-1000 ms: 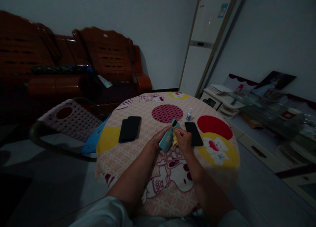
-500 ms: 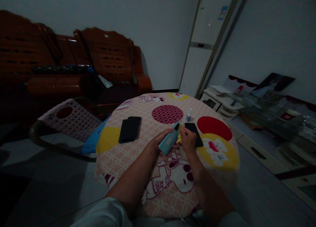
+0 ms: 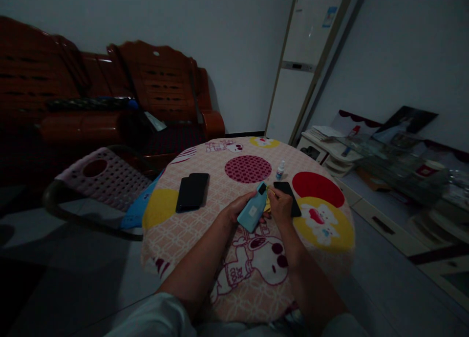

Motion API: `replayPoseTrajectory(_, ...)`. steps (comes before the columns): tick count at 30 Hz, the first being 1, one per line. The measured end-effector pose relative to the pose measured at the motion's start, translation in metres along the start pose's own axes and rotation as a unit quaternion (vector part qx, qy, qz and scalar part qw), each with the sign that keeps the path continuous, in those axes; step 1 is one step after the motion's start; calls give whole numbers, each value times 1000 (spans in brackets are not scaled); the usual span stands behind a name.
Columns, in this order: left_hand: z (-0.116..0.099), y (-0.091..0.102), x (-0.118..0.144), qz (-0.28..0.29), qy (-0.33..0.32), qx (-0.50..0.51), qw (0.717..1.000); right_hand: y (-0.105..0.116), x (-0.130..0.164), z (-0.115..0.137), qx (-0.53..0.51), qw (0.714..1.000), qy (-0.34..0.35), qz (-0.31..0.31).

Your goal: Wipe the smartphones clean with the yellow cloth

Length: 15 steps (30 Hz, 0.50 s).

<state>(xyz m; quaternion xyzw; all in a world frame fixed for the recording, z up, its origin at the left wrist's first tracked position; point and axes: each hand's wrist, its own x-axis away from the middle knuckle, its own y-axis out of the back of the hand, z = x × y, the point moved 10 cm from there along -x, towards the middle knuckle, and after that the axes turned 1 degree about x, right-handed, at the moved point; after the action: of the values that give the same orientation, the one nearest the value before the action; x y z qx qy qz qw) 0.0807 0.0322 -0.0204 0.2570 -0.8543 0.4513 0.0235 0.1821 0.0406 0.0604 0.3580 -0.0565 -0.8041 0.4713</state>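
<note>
Round table [image 3: 205,229], covered by a pink cartoon-print tablecloth [image 3: 256,283] with yellow, red and maroon circles. Lying directly on it:
- Two dark phones [image 3: 192,191], face down, side by side and touching, on the left part near a yellow circle.
- One black phone [image 3: 289,200], flat, right of centre, beside the red circle.
- One small white bottle [image 3: 280,170] with a blue label, upright, just beyond the black phone, near the maroon circle.
</note>
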Motion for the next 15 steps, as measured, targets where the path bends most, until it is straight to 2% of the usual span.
replayPoseTrajectory(3, 2, -1, 0, 7, 10, 1, 1000, 4, -3, -3, 21, 1000, -5, -4)
replayPoseTrajectory(5, -3, 1, 0, -12, -8, 13, 1000, 0, -3, -2, 10, 1000, 0, 12)
replayPoseTrajectory(11, -26, 22, 8, -111, -92, 52, 988, -32, 7, 12, -61, 989, 38, 127)
replayPoseTrajectory(13, -26, 26, 9, -121, -87, 59, 987, -34, 8, 12, -66, 988, 34, 133)
replayPoseTrajectory(15, -22, 24, 8, -102, -65, 57, 991, -28, 6, 10, -58, 992, 24, 112)
